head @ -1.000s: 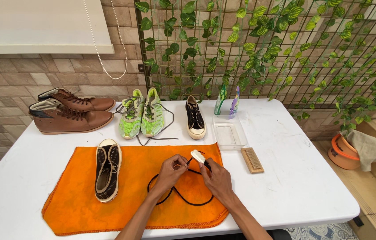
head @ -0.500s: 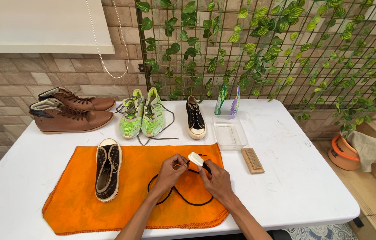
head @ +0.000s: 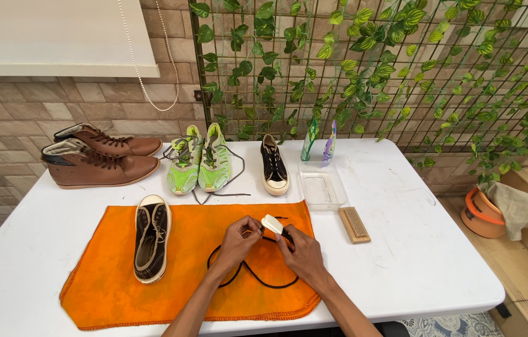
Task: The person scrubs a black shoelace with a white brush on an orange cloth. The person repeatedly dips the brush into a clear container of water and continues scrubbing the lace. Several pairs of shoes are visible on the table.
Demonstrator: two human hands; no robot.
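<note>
Shoelace (head: pixel 246 271) held by both hands (head: pixel 239 240) mid-cloth (head: pixel 108 281), edges clear

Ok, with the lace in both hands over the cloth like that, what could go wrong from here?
The black lace loops loosely on the orange cloth toward the table's near edge, so it may slide off or snag. The right hand holds a small white piece close against the left hand; a slip could drop it. The cloth's front hem lies right at the edge and could get dragged.

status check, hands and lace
Left hand pinching black lace. Right hand holding small white brush against it. Both over orange cloth; nothing blocking.
</note>
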